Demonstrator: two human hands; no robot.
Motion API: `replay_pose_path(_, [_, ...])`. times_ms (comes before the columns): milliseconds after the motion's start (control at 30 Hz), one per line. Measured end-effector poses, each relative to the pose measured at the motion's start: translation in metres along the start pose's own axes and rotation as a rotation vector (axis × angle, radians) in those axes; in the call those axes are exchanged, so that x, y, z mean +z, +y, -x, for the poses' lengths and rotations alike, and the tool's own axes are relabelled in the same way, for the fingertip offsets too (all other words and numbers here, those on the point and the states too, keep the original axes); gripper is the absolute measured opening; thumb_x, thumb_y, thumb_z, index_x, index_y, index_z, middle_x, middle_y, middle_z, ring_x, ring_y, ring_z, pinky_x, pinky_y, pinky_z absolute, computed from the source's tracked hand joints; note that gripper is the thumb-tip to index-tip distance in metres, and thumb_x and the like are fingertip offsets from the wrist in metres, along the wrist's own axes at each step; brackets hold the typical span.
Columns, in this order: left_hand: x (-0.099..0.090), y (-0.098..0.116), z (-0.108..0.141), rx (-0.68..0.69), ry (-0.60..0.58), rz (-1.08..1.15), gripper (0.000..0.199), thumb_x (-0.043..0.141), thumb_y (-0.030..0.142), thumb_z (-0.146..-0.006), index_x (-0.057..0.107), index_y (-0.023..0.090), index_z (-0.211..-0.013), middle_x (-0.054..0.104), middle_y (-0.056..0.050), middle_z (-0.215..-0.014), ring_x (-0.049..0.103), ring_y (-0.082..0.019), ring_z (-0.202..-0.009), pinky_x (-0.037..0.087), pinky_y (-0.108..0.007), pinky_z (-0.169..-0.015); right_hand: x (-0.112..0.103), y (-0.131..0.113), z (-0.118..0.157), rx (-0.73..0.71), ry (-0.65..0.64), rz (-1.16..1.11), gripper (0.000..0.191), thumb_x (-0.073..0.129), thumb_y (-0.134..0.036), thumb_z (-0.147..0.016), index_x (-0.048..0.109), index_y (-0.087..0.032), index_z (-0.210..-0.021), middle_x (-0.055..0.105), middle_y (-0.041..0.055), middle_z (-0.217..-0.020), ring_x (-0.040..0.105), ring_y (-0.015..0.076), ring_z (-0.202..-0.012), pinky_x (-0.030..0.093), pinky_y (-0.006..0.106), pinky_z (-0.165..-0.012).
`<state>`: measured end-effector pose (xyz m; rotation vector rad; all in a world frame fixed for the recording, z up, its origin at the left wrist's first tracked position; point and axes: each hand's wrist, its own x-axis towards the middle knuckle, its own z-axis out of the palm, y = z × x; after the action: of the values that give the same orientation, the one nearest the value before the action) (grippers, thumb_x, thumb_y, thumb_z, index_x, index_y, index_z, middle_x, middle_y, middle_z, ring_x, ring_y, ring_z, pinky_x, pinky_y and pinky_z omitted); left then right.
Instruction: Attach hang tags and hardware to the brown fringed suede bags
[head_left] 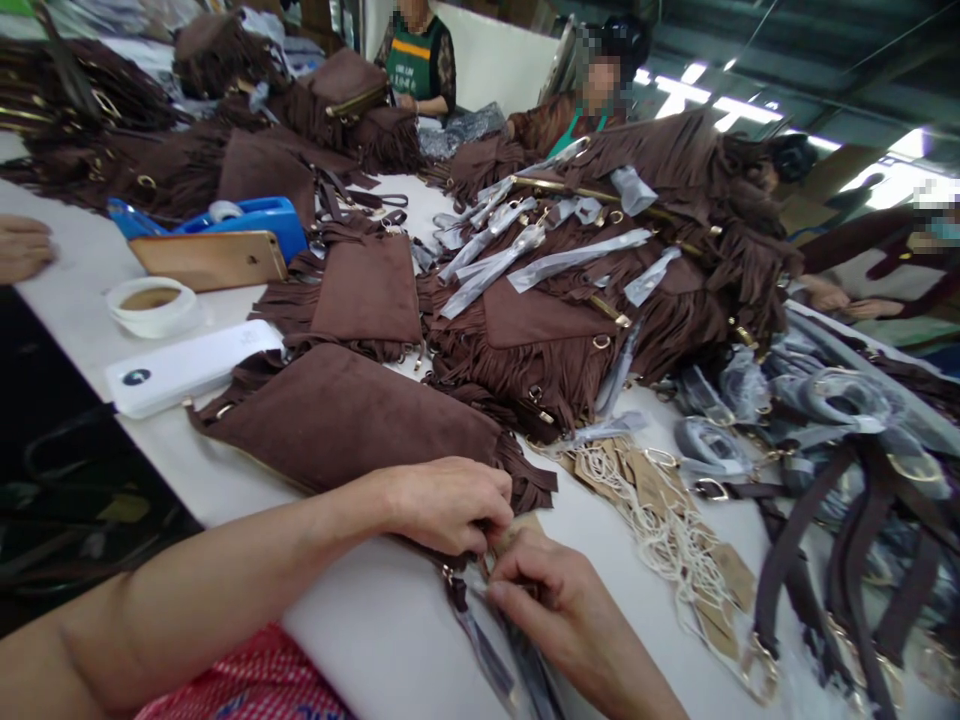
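Got one loose tape roll (154,323), one white device (191,372), one gold phone (210,262) and one blue tape dispenser (277,222) at left on the table (360,600). Next, see one fringed brown bag (360,415) lying near the middle, plus another flat bag (367,290) just beyond. Got the left hand (450,505) over the near one's right edge, right hand (555,595) just beside, with both grips narrow; can't tell on what, too hidden. Also got one bag heap (555,325) blocking the far side, plus tags (729,575) and straps (780,560) at right, too tangled to count.
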<state>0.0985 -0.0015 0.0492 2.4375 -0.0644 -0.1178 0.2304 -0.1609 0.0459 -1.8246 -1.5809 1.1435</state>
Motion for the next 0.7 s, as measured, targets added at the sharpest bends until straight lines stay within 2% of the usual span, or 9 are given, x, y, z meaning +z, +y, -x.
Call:
replay_pose_path(100, [0.003,0.001,-0.002,-0.013,0.004,-0.06,0.014,0.066,0.004,-0.079,0.063,0.018,-0.076,0.064,-0.003,-0.096,0.061,-0.019,-0.093,0.046,-0.025,-0.078,0.005,-0.002,0.0,0.031,-0.035,0.151,0.018,0.058,-0.017,-0.085,0.069,-0.022,-0.073,0.069,0.0007,-0.074,0.065,0.0179,-0.074,0.04,0.027,-0.066])
replay_pose_path(200, [0.003,0.002,-0.004,-0.057,0.019,-0.083,0.015,0.062,0.004,-0.079,0.062,0.018,-0.073,0.065,-0.003,-0.093,0.061,-0.02,-0.09,0.046,-0.026,-0.077,0.012,0.003,0.0,0.018,0.04,0.334,0.015,0.06,-0.018,-0.086,0.071,-0.022,-0.076,0.072,0.0013,-0.076,0.067,0.0188,-0.071,0.04,0.027,-0.064])
replay_pose_path(300, [0.003,0.003,-0.004,-0.083,0.03,-0.112,0.015,0.061,0.005,-0.08,0.063,0.018,-0.074,0.066,-0.004,-0.094,0.06,-0.02,-0.09,0.047,-0.027,-0.079,0.018,0.013,0.003,-0.119,0.178,0.452,0.018,0.056,-0.02,-0.089,0.07,-0.022,-0.078,0.069,0.0014,-0.073,0.067,0.0174,-0.066,0.041,0.026,-0.06])
replay_pose_path(433, [0.0,0.003,-0.002,-0.043,0.016,-0.133,0.011,0.061,0.008,-0.082,0.065,0.018,-0.078,0.066,-0.005,-0.098,0.061,-0.02,-0.091,0.046,-0.027,-0.08,0.029,0.02,0.009,-0.311,0.381,0.573,0.03,0.041,-0.019,-0.097,0.067,-0.022,-0.084,0.068,0.0032,-0.076,0.066,0.0163,-0.066,0.042,0.025,-0.059])
replay_pose_path(533, [-0.002,0.003,-0.001,-0.032,0.011,-0.132,0.012,0.061,0.009,-0.081,0.066,0.019,-0.08,0.064,-0.004,-0.095,0.06,-0.019,-0.087,0.046,-0.027,-0.077,0.037,0.018,0.011,-0.259,0.485,0.592,0.032,0.038,-0.02,-0.098,0.066,-0.023,-0.083,0.068,0.0023,-0.076,0.065,0.0161,-0.065,0.042,0.025,-0.059])
replay_pose_path(700, [-0.002,-0.002,-0.001,0.0,-0.004,-0.083,0.015,0.063,0.005,-0.078,0.066,0.019,-0.08,0.062,-0.003,-0.094,0.06,-0.019,-0.091,0.044,-0.026,-0.077,0.044,0.014,0.01,-0.065,0.548,0.472,0.029,0.046,-0.029,-0.096,0.066,-0.024,-0.076,0.064,-0.0001,-0.071,0.064,0.0164,-0.063,0.04,0.026,-0.057])
